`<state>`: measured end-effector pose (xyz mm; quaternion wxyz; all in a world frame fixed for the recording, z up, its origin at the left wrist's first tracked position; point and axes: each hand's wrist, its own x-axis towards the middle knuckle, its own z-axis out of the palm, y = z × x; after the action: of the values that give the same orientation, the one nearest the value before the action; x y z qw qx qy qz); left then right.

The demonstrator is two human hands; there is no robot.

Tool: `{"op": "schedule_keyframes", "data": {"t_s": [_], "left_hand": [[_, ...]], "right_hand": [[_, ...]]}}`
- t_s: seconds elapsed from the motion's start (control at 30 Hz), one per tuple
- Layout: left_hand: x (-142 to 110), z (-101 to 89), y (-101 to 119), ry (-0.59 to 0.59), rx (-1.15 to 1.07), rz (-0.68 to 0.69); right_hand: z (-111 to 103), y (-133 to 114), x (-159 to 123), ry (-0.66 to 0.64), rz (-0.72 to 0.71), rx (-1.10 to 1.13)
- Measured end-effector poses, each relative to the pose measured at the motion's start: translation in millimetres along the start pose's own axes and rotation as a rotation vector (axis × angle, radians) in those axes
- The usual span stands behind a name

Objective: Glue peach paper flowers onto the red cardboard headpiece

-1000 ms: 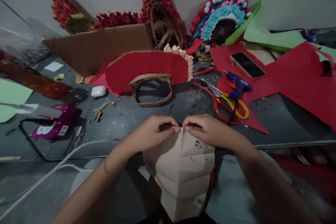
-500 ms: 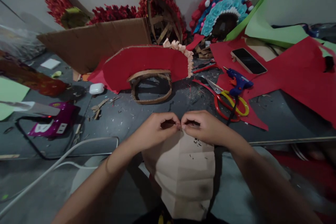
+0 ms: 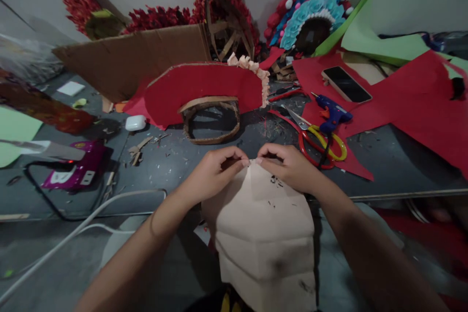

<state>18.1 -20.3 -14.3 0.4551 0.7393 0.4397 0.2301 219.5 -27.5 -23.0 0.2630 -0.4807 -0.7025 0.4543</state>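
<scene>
A creased, pale pinkish sheet of paper [image 3: 266, 224] with small dark marks hangs over the table's front edge toward my lap. My left hand [image 3: 219, 168] pinches its top edge between thumb and fingers. Right beside it, my right hand [image 3: 283, 163] pinches the same edge, the fingertips of both hands almost meeting. Beyond my hands stands a red headdress-like piece [image 3: 204, 78] with a cardboard band [image 3: 212, 139] at its base. Pale crumpled paper bits [image 3: 252, 66] line its upper right edge.
Scissors [image 3: 321, 144] with red and yellow handles and a blue glue gun [image 3: 331, 112] lie at right, near a phone [image 3: 347, 84] on red paper [image 3: 409, 97]. At left are a white earbud case [image 3: 135, 123], a purple power strip [image 3: 82, 165] and a white cable [image 3: 120, 197]. Cardboard [image 3: 146, 56] leans behind.
Both hands have moved slightly up and away from me, drawing the paper's top edge with them. The sheet now lies flatter and more of it shows.
</scene>
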Motion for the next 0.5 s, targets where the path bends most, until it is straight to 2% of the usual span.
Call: {"op": "schedule_keyframes", "data": {"t_s": [0.1,0.17,0.27,0.4,0.5], "left_hand": [[4,-3.7,-7,0.042,0.120,0.010],[10,-4.9,-13,0.095,0.234,0.022],[25,-4.6,-23,0.186,0.417,0.054],[44,-3.9,-32,0.272,0.656,0.108],[44,-3.0,-31,0.314,0.825,0.128]], "right_hand": [[-10,8,3,0.032,0.063,-0.027],[-14,13,10,0.060,0.056,-0.090],[-16,21,29,0.175,0.026,-0.225],[-17,35,51,0.376,0.067,-0.299],[-17,44,56,0.423,0.091,-0.334]]}}
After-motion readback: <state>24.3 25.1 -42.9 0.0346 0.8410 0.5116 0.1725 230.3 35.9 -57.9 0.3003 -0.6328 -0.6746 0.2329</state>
